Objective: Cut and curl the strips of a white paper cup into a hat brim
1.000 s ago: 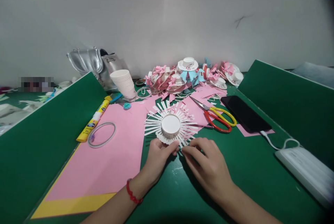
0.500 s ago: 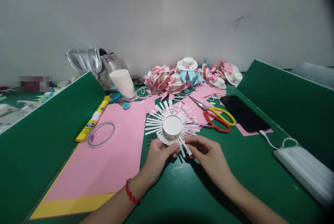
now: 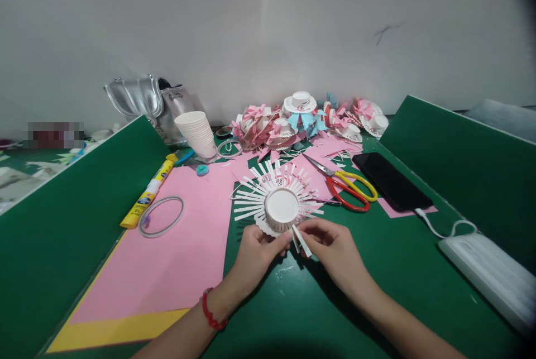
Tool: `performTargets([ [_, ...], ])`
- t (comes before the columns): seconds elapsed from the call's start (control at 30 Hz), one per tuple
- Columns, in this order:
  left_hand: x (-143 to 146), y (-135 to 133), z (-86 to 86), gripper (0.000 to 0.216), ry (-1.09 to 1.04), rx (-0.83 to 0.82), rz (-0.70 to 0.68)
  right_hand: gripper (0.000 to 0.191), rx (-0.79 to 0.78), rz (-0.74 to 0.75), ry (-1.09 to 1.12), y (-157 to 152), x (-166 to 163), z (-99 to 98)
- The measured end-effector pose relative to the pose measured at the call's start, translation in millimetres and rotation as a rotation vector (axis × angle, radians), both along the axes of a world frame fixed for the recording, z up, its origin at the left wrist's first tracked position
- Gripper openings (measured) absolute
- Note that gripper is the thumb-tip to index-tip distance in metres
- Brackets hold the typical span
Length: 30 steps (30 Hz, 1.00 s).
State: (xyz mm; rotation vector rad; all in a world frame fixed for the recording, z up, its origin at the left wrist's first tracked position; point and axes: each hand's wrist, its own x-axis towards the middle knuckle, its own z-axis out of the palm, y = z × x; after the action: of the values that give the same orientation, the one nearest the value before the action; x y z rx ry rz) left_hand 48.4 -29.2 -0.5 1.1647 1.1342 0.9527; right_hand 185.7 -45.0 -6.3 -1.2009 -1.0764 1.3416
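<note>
Glue stick (image 3: 146, 197), yellow, far left beside tape ring (image 3: 162, 215); label print too small to read. Left hand (image 3: 255, 253): fingers closed on near fringe of cut paper cup (image 3: 281, 205), steadying it. Cup base up on green table (image 3: 397, 269), at right edge of pink paper sheet (image 3: 180, 247), walls slit into fanned strips. Right hand (image 3: 335, 247): thumb and forefinger pinch one strip (image 3: 302, 239). Step, by look: working strips singly. Thin paper calls for light pinch near base. Pink print on strips unreadable. Scissors (image 3: 349, 188), phone (image 3: 391, 180) at right.
</note>
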Motion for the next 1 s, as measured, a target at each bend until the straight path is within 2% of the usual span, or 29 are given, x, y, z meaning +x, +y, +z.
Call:
performTargets([
  [0.2,3.0,-2.1,7.9,0.019,-0.005,0.026,0.031,0.021,-0.028,0.010,-0.013,0.0,-0.7,1.5],
  [0.33,3.7,-1.2,8.9,0.018,-0.020,0.014,0.053,0.017,0.008,0.011,-0.115,-2.3,-0.7,4.4],
  [0.4,2.9,-0.2,6.3,0.017,-0.031,0.000,0.075,0.013,0.131,-0.034,-0.270,-5.0,0.7,5.4],
  [0.47,1.5,1.1,2.3,0.018,-0.047,-0.001,0.081,0.012,0.363,-0.055,-0.484,-8.1,2.7,5.5],
  [0.57,-1.3,3.0,-4.3,0.020,-0.087,-0.003,0.057,0.021,0.715,0.011,-0.834,-11.2,5.1,4.3],
  [0.67,-3.9,4.5,-10.0,0.022,-0.094,-0.017,0.028,0.024,0.857,0.051,-1.069,-11.2,5.8,3.4],
  [0.87,-4.3,4.6,-10.4,0.026,-0.026,-0.004,0.042,0.016,0.935,0.001,-1.112,-10.9,5.5,5.9],
  [1.0,-0.4,1.8,0.3,0.024,0.009,0.027,0.093,0.015,0.844,-0.004,-1.029,-12.3,5.1,5.9],
])
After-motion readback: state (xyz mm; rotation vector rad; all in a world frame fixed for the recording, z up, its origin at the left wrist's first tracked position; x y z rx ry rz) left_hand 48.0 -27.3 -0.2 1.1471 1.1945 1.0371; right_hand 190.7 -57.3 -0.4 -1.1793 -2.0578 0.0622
